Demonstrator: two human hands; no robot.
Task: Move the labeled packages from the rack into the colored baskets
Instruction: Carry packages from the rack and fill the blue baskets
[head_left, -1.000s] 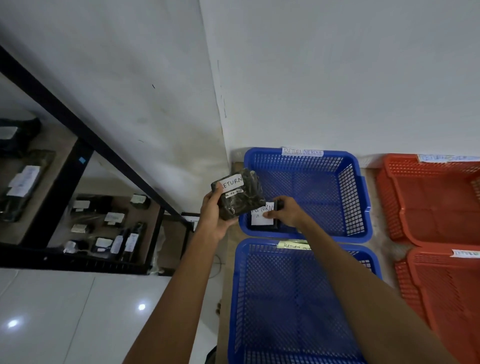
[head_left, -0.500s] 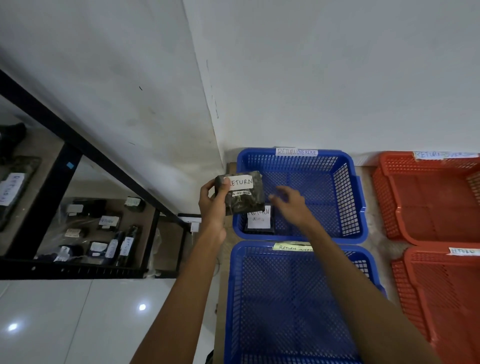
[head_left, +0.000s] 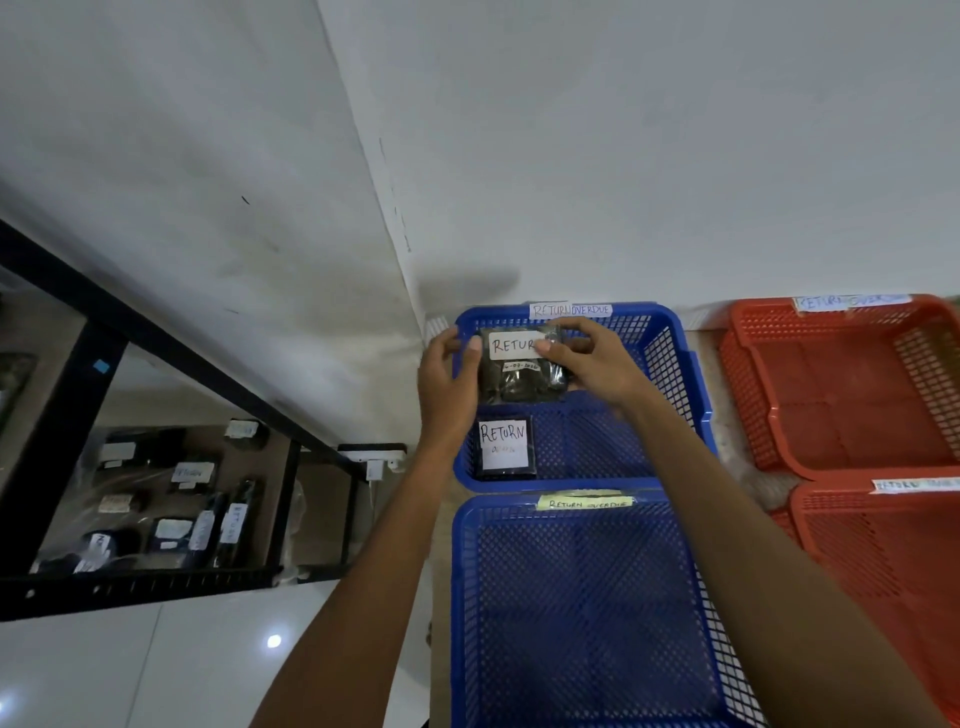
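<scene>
A dark plastic-wrapped package with a white "RETURN" label is held over the far blue basket. My left hand grips its left edge, thumb on the label. My right hand pinches its right edge. A second labeled package lies flat in the near left corner of that basket. Closer to me stands a second blue basket with a yellow "RETURN OVERDUE" tag. The black rack at the left carries several more labeled dark packages.
Two red baskets with white tags stand to the right of the blue ones. White walls meet in a corner behind the baskets. A white power plug sits by the rack's end. Glossy white floor lies at the lower left.
My right hand let go of the package in the far blue basket and came up to the package in my left hand. Both hands now hold that package farther over the basket.
</scene>
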